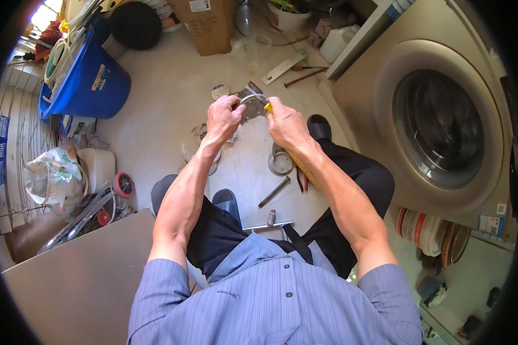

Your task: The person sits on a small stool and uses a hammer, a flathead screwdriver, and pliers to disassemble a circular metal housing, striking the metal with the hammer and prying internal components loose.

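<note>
My left hand (223,118) is closed, thumb and fingers pinching the edge of a curved metal ring (252,98). Under the ring lies a round grey metal part (253,109), partly hidden by my hands. Wrapped in the fingers of my right hand (288,122) is a tool with a yellow handle (268,108); its tip is too small to make out at the ring. A small metal disc (220,91) rests just beyond my left hand. Nearer to me on the floor are a round metal housing (281,163) and a long yellowish handle (305,171), partly under my right forearm.
A metal rod (274,192) and a socket (271,217) lie between my feet. Farther off are a flat white metal bar (284,68) and a rusty rod (306,77). A washing machine (362,98) stands right, a blue tub (109,86) left, a cardboard box (207,29) ahead.
</note>
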The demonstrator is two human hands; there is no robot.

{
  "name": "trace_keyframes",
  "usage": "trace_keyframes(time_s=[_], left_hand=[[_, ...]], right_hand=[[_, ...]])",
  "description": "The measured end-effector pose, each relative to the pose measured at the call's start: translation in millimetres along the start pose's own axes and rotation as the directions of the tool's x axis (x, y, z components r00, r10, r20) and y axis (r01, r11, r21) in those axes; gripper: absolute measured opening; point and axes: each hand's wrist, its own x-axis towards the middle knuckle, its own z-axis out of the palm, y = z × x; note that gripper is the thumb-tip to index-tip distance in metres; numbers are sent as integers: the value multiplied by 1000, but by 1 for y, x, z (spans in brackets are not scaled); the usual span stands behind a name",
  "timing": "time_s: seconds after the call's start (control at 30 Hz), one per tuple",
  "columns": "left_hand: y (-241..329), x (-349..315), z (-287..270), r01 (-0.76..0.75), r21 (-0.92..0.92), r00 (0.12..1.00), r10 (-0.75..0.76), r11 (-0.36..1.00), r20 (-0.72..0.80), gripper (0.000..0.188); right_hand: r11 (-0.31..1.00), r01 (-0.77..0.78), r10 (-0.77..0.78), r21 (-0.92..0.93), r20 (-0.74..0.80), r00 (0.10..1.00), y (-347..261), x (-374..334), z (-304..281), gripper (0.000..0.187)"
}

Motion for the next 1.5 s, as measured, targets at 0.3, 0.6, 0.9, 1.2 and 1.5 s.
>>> trace_keyframes(time_s=[0.3,0.6,0.9,1.2,1.5], left_hand=[[-3,8,-9,511,-595,860,-371,620,352,20],[-7,7,-7,583,-682,812,-341,441,473,19],[-12,7,-5,656,-726,745,-330,207,580,23],[-14,8,-2,647,-745,743,-351,162,569,22],[-11,8,-1,628,-760,755,-371,170,541,18]], right_hand=[[989,-32,65,141,-242,968,27,16,-18,32],[856,-251,273,452,16,962,31,21,-17,28],[591,-361,340,721,184,922,7,14,-29,28],[352,-408,251,843,335,908,3,13,-39,25],[466,-230,330,854,73,941,12,17,-38,16]])
